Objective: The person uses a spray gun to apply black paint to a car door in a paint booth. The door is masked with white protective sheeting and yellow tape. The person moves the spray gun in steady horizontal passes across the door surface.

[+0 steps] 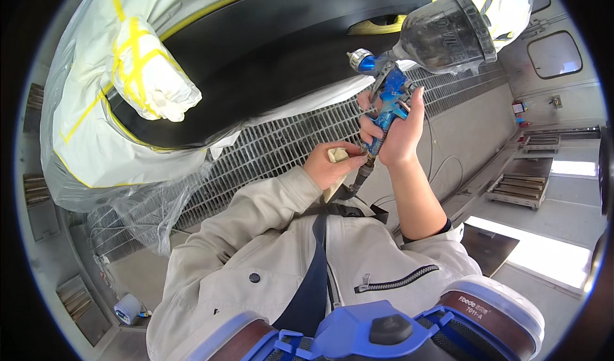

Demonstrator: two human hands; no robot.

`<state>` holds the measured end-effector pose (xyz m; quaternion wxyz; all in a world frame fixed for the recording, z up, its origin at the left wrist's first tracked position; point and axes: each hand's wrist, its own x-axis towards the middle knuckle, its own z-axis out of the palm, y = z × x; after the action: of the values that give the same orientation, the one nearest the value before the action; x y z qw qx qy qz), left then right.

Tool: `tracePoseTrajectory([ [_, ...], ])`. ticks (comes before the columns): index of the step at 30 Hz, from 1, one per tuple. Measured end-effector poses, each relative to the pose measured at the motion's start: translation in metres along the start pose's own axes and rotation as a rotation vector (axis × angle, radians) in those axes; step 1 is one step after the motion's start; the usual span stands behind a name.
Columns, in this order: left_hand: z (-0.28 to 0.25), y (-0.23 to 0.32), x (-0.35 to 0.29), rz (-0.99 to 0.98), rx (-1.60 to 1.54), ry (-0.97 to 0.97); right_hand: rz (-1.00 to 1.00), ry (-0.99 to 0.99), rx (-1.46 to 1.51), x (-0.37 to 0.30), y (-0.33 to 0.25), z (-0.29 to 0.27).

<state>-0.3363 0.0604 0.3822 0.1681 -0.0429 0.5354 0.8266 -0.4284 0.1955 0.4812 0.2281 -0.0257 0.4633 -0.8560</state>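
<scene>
My right hand [398, 134] grips the handle of a blue spray gun [388, 92] with a translucent grey cup [448, 33] on top. Its nozzle [359, 60] points left toward a black car panel [268, 47]. My left hand [329, 166] holds a small pale cloth [336, 155] and pinches the fitting at the bottom of the gun's handle, where a dark hose [358, 180] joins. White sheeting with yellow tape [121, 54] masks the car around the black panel, including a wrapped mirror [157, 79].
A metal floor grate [281, 143] runs under the car. Clear plastic film [147, 207] hangs from the car's lower edge. A tape roll [128, 308] lies at lower left. Booth walls with a window [554, 54] and trays [521, 188] stand at right. My respirator [384, 332] fills the bottom.
</scene>
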Motion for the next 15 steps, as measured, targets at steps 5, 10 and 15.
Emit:
tracePoseTrajectory([
  [5,-0.001,-0.015,-0.01,0.002,-0.211,0.015,0.007,-0.026,0.036,-0.014,0.007,0.01],
  [10,-0.006,-0.031,-0.017,-0.052,-0.171,-0.005,0.018,0.031,0.024,-0.03,0.015,0.018],
  [15,-0.015,-0.03,-0.04,0.001,-0.128,-0.065,0.021,0.057,-0.054,-0.048,0.026,0.024],
])
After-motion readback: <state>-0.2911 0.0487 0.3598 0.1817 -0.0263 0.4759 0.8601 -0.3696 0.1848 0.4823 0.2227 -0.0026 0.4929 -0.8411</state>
